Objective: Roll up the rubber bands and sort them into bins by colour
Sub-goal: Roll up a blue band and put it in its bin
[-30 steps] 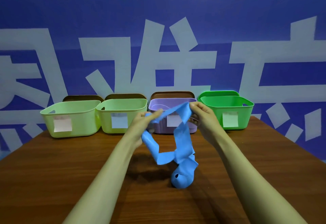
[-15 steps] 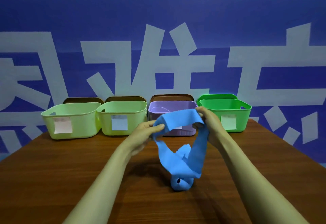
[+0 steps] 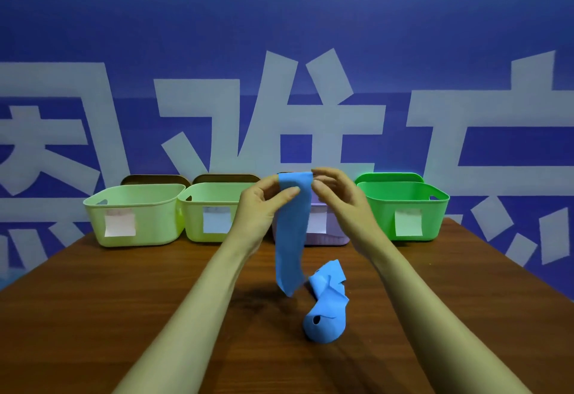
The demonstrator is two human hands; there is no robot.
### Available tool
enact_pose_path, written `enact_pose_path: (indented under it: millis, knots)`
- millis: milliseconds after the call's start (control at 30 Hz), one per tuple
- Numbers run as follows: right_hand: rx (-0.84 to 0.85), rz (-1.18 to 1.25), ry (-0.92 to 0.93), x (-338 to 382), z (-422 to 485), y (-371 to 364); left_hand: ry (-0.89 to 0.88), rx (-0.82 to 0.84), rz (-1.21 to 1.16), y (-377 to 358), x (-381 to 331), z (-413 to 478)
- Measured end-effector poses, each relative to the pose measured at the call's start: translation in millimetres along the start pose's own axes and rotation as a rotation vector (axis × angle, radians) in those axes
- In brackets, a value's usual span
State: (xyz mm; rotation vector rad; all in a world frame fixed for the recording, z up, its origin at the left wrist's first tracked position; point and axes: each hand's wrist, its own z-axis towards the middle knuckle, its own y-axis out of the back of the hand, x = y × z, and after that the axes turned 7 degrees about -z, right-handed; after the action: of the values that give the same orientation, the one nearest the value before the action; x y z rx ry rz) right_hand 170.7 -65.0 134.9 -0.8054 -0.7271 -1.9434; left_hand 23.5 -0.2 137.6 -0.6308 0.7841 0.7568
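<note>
Wooden table (image 3: 93, 316): left hand (image 3: 264, 207) pinches blue band (image 3: 292, 238); right hand (image 3: 340, 199) (grip unclear) partly hides purple bin (image 3: 330, 238).

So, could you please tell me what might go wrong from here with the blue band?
1. The left hand and right hand pinch the blue band only at its top edge, so it may slip free.
2. Its crumpled end lies bunched on the table; rolling from the top could trap folds.
3. No bin is blue; only a bluish note on the second light green bin hints at its place, so mis-sorting seems possible.
</note>
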Motion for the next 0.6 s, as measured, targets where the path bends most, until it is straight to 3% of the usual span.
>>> enact_pose_path:
  millis: [100, 200, 300, 467, 600]
  knots:
    - [-0.030, -0.098, 0.070, 17.6, 9.8, -3.5, -0.076, 0.029, 0.090, -5.9, -9.0, 0.1]
    - [-0.010, -0.043, 0.055, 27.1, 16.3, -2.5, -0.145, -0.098, 0.170, -6.2, -10.9, 3.3]
    - [0.102, -0.060, -0.010, 30.1, 19.1, 0.5, -0.097, -0.169, 0.269, -0.8, -5.6, 5.3]
    - [0.274, 0.041, -0.082, 29.1, 16.1, 6.3, 0.168, 0.169, 0.151, 9.6, 1.8, -1.3]
    - [0.320, -0.086, -0.082, 30.6, 13.2, 4.1, 0.235, 0.208, 0.171, 7.0, 16.7, -14.4]
